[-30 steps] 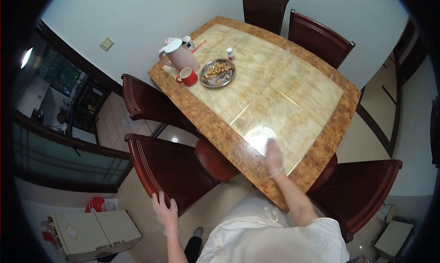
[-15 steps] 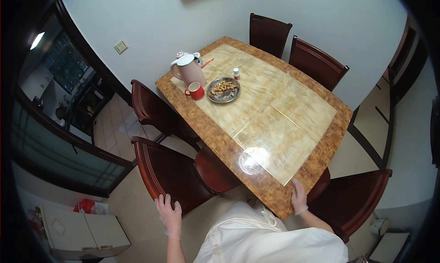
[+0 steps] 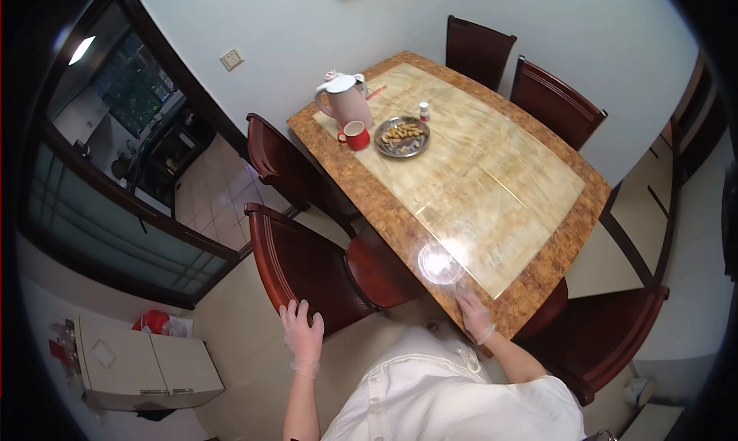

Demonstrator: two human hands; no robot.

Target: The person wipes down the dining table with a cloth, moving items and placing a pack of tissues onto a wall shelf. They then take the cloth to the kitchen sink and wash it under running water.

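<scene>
My left hand [image 3: 303,335], in a clear thin glove, lies at the top edge of a dark red wooden chair [image 3: 300,260], its fingers spread. At the table's near edge is my right hand [image 3: 475,318], also gloved. Its fingers are stretched out towards the brown border of the marble-patterned table [image 3: 530,296], and nothing shows in them. Whether the fingertips press on the tabletop I cannot tell. Towards the far left of the table stand a pink jug [image 3: 347,107], a red mug [image 3: 355,137] and a metal plate [image 3: 402,154] of peanuts [image 3: 401,131].
Beside the plate stands a small white bottle [image 3: 423,111]. A red stick-like thing [image 3: 376,93] lies behind the jug. More chairs surround the table, one [image 3: 603,345] close on my right. A low cabinet [image 3: 123,356] is at lower left, and a doorway opens on the left.
My right hand has moved left along the table's near edge, away from the corner. My left hand stays at the chair back. The camera view has shifted slightly.
</scene>
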